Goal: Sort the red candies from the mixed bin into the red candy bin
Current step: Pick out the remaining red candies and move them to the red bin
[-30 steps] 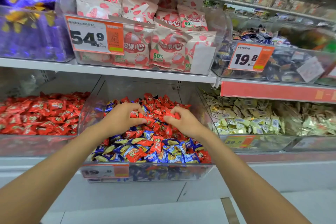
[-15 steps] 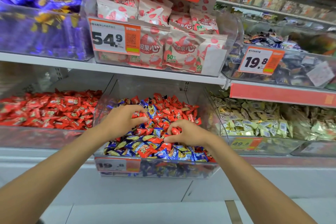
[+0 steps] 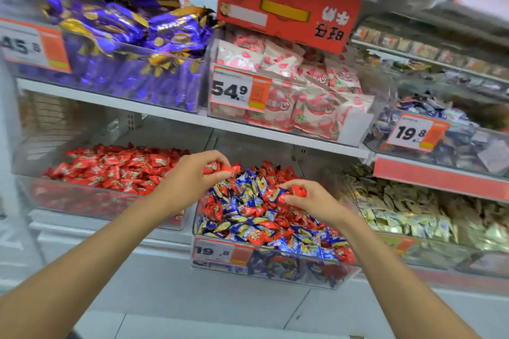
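The clear mixed bin (image 3: 275, 267) on the lower shelf holds several red and blue wrapped candies (image 3: 248, 217). To its left stands the red candy bin (image 3: 82, 201), heaped with red candies (image 3: 115, 168). My left hand (image 3: 192, 176) is raised over the mixed bin's left edge and grips a few red candies (image 3: 220, 167) in curled fingers. My right hand (image 3: 314, 201) rests on the pile in the mixed bin and pinches a red candy (image 3: 298, 191).
A bin of pale yellow candies (image 3: 413, 215) sits to the right. The upper shelf (image 3: 165, 113) carries bins of purple bags (image 3: 132, 44), pink-and-white bags (image 3: 297, 91) and dark candies (image 3: 446, 132). A red sign (image 3: 289, 8) hangs above.
My left hand has lifted out of the pile with red candies and shifted left toward the red bin. My right hand has pinched up a red candy. The view has swung left.
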The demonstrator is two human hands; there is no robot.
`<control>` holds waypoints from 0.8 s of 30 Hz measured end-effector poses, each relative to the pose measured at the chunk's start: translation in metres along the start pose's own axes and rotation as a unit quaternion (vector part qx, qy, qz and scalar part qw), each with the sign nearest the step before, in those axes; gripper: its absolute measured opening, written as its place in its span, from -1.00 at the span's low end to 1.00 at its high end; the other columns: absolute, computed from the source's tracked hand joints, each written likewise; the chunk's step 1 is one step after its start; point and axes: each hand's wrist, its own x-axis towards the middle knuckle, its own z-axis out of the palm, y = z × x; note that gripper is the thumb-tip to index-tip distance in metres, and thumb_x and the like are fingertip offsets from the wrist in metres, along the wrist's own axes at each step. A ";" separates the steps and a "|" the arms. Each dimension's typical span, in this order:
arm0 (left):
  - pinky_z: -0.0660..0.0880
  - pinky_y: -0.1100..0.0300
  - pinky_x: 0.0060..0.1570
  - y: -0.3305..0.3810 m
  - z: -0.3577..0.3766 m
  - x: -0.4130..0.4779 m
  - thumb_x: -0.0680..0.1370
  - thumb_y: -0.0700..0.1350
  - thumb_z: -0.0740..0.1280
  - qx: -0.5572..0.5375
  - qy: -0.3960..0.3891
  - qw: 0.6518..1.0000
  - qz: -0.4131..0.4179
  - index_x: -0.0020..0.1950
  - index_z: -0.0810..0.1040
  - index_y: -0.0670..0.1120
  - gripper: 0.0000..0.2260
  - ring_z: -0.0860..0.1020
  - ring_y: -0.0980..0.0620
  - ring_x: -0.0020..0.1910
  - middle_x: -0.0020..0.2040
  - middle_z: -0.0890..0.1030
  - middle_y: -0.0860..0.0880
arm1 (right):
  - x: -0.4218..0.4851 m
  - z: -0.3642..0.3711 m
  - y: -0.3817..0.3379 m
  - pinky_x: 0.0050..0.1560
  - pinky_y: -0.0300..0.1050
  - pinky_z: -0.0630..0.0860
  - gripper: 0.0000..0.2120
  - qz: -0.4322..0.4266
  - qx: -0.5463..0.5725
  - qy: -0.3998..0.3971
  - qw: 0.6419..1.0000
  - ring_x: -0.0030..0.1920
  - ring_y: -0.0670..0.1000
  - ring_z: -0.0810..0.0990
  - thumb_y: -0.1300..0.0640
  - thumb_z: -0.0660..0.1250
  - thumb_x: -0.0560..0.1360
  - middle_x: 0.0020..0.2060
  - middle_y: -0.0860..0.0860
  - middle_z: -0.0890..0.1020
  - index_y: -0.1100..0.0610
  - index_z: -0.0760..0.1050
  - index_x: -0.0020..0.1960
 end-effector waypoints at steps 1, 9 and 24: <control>0.46 0.21 -0.09 -0.004 -0.007 -0.003 0.49 -0.09 0.42 -0.011 0.015 1.000 0.000 -0.12 0.56 0.06 -0.94 0.58 0.09 -0.19 -0.17 0.64 0.04 | 0.003 0.002 -0.003 -0.06 -0.06 0.51 -0.82 0.003 -0.019 -0.002 1.000 -0.08 0.00 0.59 0.11 0.39 0.51 0.06 -0.03 0.57 -0.03 0.57 0.11; 0.37 0.44 -0.08 -0.014 -0.017 -0.018 0.49 -0.08 0.41 -0.009 0.014 1.000 -0.021 -0.09 0.59 0.07 -0.96 0.55 0.28 -0.08 -0.12 0.63 0.18 | 0.007 0.014 -0.024 -0.31 -0.15 0.50 -0.74 0.002 0.049 0.018 0.999 -0.29 -0.03 0.53 0.29 0.38 0.48 0.01 -0.03 0.67 0.01 0.62 0.09; 0.31 0.38 -0.46 -0.054 -0.086 -0.026 0.47 -0.14 0.44 0.025 0.088 0.990 -0.110 -0.19 0.54 -0.11 -0.89 0.42 0.23 -0.51 -0.49 0.53 0.14 | 0.038 0.093 -0.117 -0.33 -0.27 0.36 -0.90 -0.180 0.052 0.048 0.981 -0.42 -0.14 0.39 0.22 0.37 0.50 -0.33 -0.02 0.54 0.04 0.51 -0.12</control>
